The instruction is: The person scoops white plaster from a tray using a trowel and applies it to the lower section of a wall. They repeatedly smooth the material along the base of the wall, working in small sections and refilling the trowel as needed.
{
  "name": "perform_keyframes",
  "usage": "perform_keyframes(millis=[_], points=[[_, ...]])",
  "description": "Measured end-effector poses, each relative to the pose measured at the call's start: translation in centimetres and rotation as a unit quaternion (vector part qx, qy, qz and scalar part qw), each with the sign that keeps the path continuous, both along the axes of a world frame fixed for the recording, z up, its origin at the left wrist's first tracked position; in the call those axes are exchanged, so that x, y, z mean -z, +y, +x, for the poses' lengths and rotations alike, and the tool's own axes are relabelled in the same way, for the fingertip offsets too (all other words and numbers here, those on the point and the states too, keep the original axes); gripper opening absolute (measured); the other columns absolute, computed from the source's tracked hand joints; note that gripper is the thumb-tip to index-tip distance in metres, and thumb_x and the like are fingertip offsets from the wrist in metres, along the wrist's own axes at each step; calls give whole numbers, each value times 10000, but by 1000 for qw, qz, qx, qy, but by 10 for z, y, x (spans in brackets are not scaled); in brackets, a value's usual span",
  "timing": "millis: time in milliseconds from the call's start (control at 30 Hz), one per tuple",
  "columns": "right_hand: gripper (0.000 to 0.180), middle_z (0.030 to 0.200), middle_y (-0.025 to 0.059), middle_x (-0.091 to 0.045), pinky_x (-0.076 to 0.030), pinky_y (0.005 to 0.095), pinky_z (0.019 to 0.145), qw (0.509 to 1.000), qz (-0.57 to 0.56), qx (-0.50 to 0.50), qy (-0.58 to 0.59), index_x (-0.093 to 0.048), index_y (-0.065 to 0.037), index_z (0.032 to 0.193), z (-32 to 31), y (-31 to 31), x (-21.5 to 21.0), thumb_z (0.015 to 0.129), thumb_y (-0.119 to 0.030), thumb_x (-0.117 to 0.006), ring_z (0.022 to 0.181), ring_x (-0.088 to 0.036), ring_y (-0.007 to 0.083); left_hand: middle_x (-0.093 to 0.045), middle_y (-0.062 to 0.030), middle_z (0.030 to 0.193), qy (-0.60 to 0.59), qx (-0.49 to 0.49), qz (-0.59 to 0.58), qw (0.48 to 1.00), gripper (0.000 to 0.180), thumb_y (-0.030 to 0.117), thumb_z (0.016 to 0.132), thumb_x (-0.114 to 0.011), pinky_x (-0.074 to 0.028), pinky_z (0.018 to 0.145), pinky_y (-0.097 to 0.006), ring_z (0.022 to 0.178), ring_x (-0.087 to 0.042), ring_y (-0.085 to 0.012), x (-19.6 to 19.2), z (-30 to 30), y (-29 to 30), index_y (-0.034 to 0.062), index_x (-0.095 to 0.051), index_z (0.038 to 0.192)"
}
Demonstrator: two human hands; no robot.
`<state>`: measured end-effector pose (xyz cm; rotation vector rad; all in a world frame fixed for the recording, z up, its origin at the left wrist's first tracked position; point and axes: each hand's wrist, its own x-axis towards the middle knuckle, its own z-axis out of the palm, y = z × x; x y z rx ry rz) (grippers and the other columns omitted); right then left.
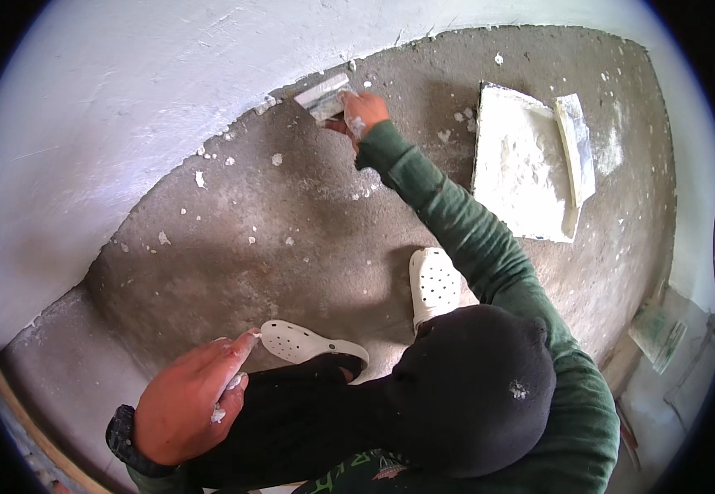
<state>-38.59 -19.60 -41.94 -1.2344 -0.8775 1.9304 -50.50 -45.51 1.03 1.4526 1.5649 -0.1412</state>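
Right hand (361, 114) is clamping a likely light, stiff scraper (321, 96) at its near edge, probably best; left hand (191, 402) is hovering empty.

The tray (478, 136) lies on the floor (292, 206), right of the trowel (321, 99) near the wall (127, 123).

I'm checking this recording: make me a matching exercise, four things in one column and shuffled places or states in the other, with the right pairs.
Things:
1. Flat, wide-bladed metal scraper
2. White, plaster-smeared rectangular tray
3. Black, textured wristband
4. White, rounded clogs

Places or states:
A. Dotted with holes
B. On the grey-brown floor, a long pale tool along its right side
C. In the grip of the right hand
D. At the wrist of the left hand

Pairs: 1-C, 2-B, 3-D, 4-A
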Motion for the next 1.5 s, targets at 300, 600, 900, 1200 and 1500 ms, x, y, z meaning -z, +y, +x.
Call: perform_keyframes(millis=[300, 600, 900, 1200, 1500], points=[[487, 835, 162, -646, -513, 379, 689, 964, 208, -50, -156, -570, 73, 1030, 17, -19, -72, 787, -325, -706, 779, -633, 251, -600, -219, 1043, 8, 9, 4, 1000, 485, 15, 778, -592, -473, 830, -405, 968, -575, -383, 0, -5, -3, 12, -495, 1254], [265, 806, 122, -669, -532, 294, 612, 859, 300, -60, -411, -604, 30, 949, 248, -32, -222, 791, -176, -654, 665, -633, 177, -612, -214, 1071, -8, 30, 4, 999, 398, -30, 801, -530, -473, 846, -377, 979, -597, -383, 2, 12, 7, -34, -515, 1198], [416, 928, 258, -639, -473, 461, 810, 688, 343, -30, -639, -587, 17, 1107, 301, -14, -173, 824, -287, -585, 897, -607, 425, -616, -210, 1065, -9, 51, 14, 999, 391, -24, 809, -524, -475, 844, -374, 977, -600, -378, 0, 21, 7, -37, -517, 1200], [228, 810, 268, -615, -454, 522, 707, 702, 332, -23, -630, -525, -12, 891, 310, -28, -142, 819, -226, -550, 777, -589, 449, -616, -216, 1064, 4, 38, -1, 999, 397, -26, 815, -520, -471, 851, -375, 975, -600, -382, -3, 26, 10, -33, -516, 1212], [149, 759, 249, -599, -450, 519, 656, 726, 355, -72, -584, -481, 0, 824, 280, -40, -140, 803, -134, -543, 740, -573, 453, -616, -216, 1071, -7, 39, 7, 999, 399, -30, 808, -527, -468, 864, -372, 988, -597, -380, -4, 27, 11, -39, -520, 1207]])
